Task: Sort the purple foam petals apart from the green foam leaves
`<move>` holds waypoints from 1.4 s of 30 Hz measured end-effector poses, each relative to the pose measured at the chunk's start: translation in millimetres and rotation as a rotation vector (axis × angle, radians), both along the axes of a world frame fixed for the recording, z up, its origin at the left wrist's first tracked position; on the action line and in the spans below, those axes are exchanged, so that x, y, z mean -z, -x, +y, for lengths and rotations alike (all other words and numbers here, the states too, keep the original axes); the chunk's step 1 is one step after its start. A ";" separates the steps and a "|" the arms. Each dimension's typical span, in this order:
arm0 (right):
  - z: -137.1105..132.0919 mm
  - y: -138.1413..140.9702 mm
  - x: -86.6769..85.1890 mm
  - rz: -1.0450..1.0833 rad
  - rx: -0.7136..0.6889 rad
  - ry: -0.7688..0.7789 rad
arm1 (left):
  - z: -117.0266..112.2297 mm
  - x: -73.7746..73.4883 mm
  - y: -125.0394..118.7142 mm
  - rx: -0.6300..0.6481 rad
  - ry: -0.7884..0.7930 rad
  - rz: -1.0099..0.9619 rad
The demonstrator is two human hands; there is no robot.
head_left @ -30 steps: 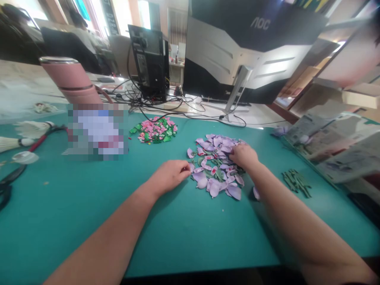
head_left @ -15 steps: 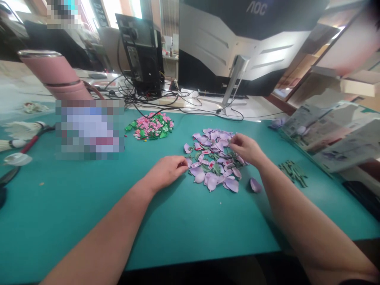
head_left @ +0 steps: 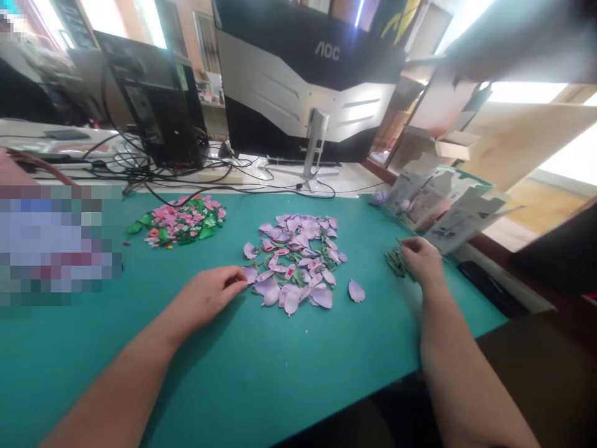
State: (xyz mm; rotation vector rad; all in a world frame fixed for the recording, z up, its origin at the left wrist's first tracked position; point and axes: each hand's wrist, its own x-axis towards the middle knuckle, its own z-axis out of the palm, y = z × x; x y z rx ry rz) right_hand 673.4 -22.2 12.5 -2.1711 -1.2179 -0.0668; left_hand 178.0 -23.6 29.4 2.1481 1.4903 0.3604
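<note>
A pile of purple fabric petals lies mid-table on the teal mat. My left hand rests on the mat at the pile's left edge, fingers curled together, fingertips beside a petal; whether they hold anything is hidden. My right hand is out to the right, fingers bent down onto a small heap of green stems. One loose purple petal lies between the pile and that hand.
A pile of pink and green flower pieces sits at the back left. Behind the mat are a monitor on a stand, a computer tower and tangled cables. Printed cardboard sheets lie at the right edge.
My right hand left the purple petal pile and moved right to the green stems. The view swung to the right. My left hand stayed at the pile's left edge.
</note>
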 end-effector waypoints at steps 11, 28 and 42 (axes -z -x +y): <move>-5.1 -52.9 31.4 -0.066 0.175 0.110 | 4.7 4.9 3.1 0.009 0.013 0.017; 13.1 79.8 -28.6 -0.156 -0.541 0.129 | -7.4 0.4 -2.9 0.041 -0.027 -0.030; 20.1 199.1 -16.2 -0.405 -1.073 0.351 | -9.4 -1.3 -3.5 0.040 -0.045 -0.051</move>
